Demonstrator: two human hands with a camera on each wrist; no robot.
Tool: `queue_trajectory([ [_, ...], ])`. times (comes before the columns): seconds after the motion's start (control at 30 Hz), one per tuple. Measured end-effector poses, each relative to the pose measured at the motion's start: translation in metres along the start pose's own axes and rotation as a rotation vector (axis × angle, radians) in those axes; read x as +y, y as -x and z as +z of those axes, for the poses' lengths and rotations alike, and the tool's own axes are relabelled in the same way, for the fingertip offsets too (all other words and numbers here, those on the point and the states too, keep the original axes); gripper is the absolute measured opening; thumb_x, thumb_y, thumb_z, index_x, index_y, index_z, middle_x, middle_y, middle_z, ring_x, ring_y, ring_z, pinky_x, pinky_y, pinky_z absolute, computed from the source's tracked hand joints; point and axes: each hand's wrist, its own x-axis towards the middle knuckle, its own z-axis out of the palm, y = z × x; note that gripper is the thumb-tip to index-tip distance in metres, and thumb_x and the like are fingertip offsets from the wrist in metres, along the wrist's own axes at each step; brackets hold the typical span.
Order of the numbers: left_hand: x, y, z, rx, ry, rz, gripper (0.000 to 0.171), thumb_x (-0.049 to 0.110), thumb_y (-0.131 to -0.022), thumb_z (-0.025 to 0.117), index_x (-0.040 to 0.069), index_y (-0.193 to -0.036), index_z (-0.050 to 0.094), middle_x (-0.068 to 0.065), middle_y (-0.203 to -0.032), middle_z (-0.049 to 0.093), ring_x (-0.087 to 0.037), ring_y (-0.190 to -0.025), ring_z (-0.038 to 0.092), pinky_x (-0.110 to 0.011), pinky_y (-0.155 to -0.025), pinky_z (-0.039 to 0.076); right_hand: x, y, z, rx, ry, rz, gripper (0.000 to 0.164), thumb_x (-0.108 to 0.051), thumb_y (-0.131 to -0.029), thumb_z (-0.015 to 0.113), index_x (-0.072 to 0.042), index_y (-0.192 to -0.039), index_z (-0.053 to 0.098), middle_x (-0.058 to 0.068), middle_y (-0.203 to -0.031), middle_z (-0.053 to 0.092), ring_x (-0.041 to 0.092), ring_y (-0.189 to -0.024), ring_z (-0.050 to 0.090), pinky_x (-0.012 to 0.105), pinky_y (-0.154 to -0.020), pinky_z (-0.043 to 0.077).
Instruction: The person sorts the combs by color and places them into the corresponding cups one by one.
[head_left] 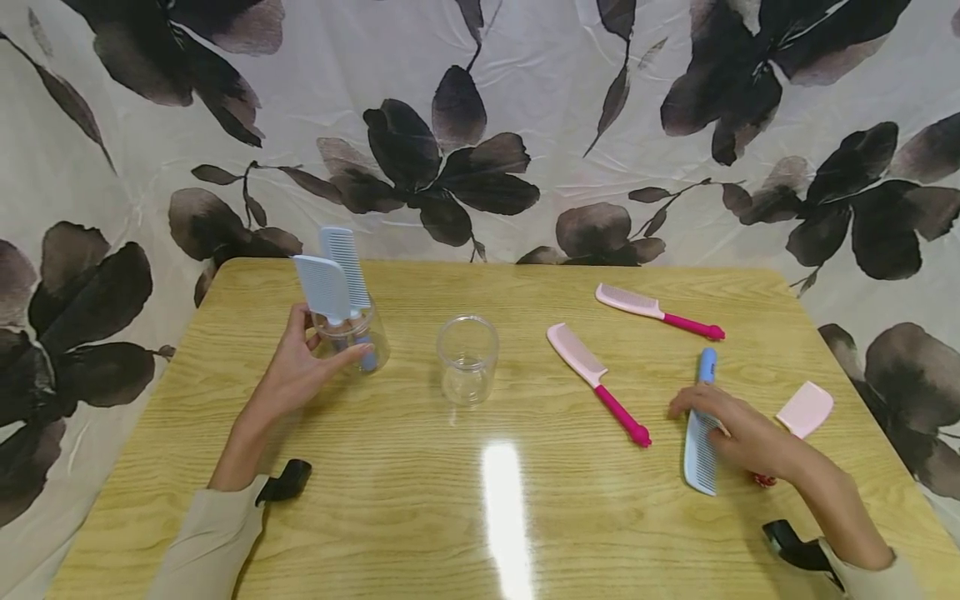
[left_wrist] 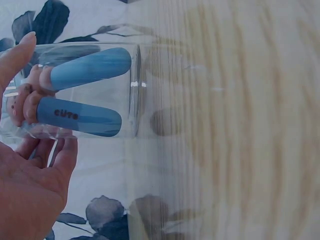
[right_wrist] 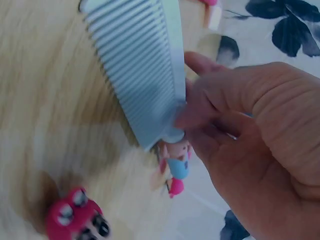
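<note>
My left hand (head_left: pixel 292 367) grips a transparent cup (head_left: pixel 381 346) at the table's left, thumb on one side and fingers on the other. Two light-blue combs stand in it, teeth end up: a broad one (head_left: pixel 322 287) and a narrower one (head_left: pixel 347 262). Their blue handles (left_wrist: pixel 92 67) show through the wall in the left wrist view. On the right, my right hand (head_left: pixel 738 429) pinches another light-blue comb (head_left: pixel 701 462) near its middle. In the right wrist view, thumb and fingers meet at this comb's (right_wrist: pixel 142 60) neck, partly hiding it.
A second transparent cup (head_left: pixel 468 367) stands mid-table. Two pink combs with magenta handles, one nearer (head_left: pixel 577 354) and one farther (head_left: pixel 630 300), lie right of it. A broad pink comb (head_left: pixel 806 408) lies partly under my right hand. Floral cloth (head_left: pixel 555 125) hangs behind the table.
</note>
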Motion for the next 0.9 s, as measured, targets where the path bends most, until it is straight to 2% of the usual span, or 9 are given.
queue_trajectory([
  [0.17, -0.001, 0.000, 0.000, -0.006, 0.006, -0.009, 0.089, 0.012, -0.090, 0.081, 0.000, -0.152, 0.018, -0.023, -0.148, 0.031, -0.035, -0.136, 0.033, -0.063, -0.120, 0.023, 0.001, 0.002, -0.005, -0.124, 0.038, 0.039, 0.069, 0.032, -0.060, 0.064, -0.010, -0.115, 0.066, 0.014, -0.127, 0.055, 0.024, -0.119, 0.048, 0.007, -0.095, 0.034],
  [0.33, -0.002, -0.001, -0.001, -0.007, 0.004, -0.009, 0.090, 0.012, -0.090, 0.081, 0.001, -0.153, 0.018, -0.023, -0.148, 0.031, -0.036, -0.137, 0.032, -0.064, -0.120, 0.023, 0.005, 0.005, -0.004, -0.117, 0.092, -0.004, 0.069, 0.033, -0.057, 0.061, -0.012, -0.109, 0.063, 0.016, -0.127, 0.051, 0.026, -0.118, 0.044, 0.008, -0.094, 0.034],
  [0.4, -0.001, -0.001, -0.001, -0.008, 0.004, -0.009, 0.090, 0.012, -0.090, 0.081, 0.001, -0.153, 0.018, -0.023, -0.148, 0.031, -0.036, -0.137, 0.032, -0.063, -0.121, 0.022, 0.003, 0.004, -0.004, -0.106, 0.137, 0.000, 0.067, 0.032, -0.057, 0.062, -0.013, -0.106, 0.063, 0.015, -0.124, 0.054, 0.027, -0.115, 0.048, 0.014, -0.093, 0.041],
  [0.5, 0.000, -0.001, -0.001, -0.010, 0.005, -0.015, 0.089, 0.013, -0.090, 0.081, 0.000, -0.153, 0.018, -0.023, -0.149, 0.031, -0.036, -0.138, 0.032, -0.063, -0.121, 0.021, -0.002, 0.001, -0.006, -0.105, 0.185, 0.049, 0.057, 0.030, -0.065, 0.070, -0.012, -0.104, 0.065, 0.011, -0.118, 0.059, 0.032, -0.111, 0.053, 0.032, -0.090, 0.053],
  [0.57, 0.001, 0.000, -0.001, -0.012, 0.007, -0.015, 0.089, 0.013, -0.090, 0.081, 0.000, -0.152, 0.018, -0.023, -0.148, 0.031, -0.036, -0.137, 0.032, -0.063, -0.121, 0.021, -0.005, -0.002, -0.009, -0.107, 0.198, 0.103, 0.047, 0.022, -0.072, 0.078, -0.011, -0.104, 0.067, 0.008, -0.115, 0.063, 0.033, -0.110, 0.058, 0.046, -0.088, 0.056],
  [0.63, 0.001, 0.000, -0.001, -0.012, 0.007, -0.014, 0.089, 0.013, -0.090, 0.081, 0.000, -0.152, 0.018, -0.023, -0.148, 0.031, -0.036, -0.137, 0.032, -0.063, -0.121, 0.022, -0.008, -0.004, -0.012, -0.113, 0.180, 0.149, 0.040, 0.012, -0.077, 0.083, -0.010, -0.106, 0.068, 0.004, -0.113, 0.065, 0.032, -0.108, 0.061, 0.049, -0.086, 0.056],
  [0.73, 0.001, 0.000, -0.001, -0.011, 0.007, -0.008, 0.088, 0.012, -0.090, 0.081, -0.001, -0.152, 0.019, -0.024, -0.148, 0.031, -0.037, -0.137, 0.032, -0.064, -0.121, 0.021, -0.010, -0.007, -0.017, -0.102, 0.155, 0.157, 0.032, 0.002, -0.082, 0.083, -0.011, -0.109, 0.070, -0.003, -0.109, 0.067, 0.020, -0.101, 0.064, 0.041, -0.083, 0.058],
  [0.9, 0.000, 0.000, -0.001, -0.011, 0.014, -0.001, 0.088, 0.011, -0.090, 0.081, 0.000, -0.151, 0.019, -0.023, -0.148, 0.031, -0.036, -0.137, 0.032, -0.064, -0.121, 0.021, -0.009, -0.012, -0.021, -0.054, 0.092, 0.054, 0.025, 0.001, -0.085, 0.079, -0.012, -0.105, 0.073, -0.010, -0.099, 0.068, 0.004, -0.087, 0.060, 0.026, -0.073, 0.056],
])
